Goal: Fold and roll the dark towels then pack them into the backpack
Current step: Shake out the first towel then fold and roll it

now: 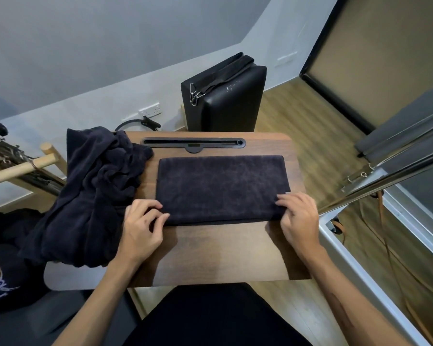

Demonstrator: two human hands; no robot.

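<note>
A dark towel [221, 187], folded into a flat rectangle, lies across the middle of the small wooden table [210, 253]. My left hand [144, 226] pinches its near left corner with curled fingers. My right hand [298, 216] grips the near right corner, fingertips on top of the cloth. A heap of crumpled dark towels [93, 193] hangs over the table's left edge. The black backpack [5, 265] with a printed patch lies low at the far left, partly cut off.
A black slot holder [194, 143] runs along the table's far edge. Behind the table stands a black case [224, 96] with a strap. A wooden rack [35, 162] is at the left. A metal-framed glass door [385, 171] and cables lie at the right.
</note>
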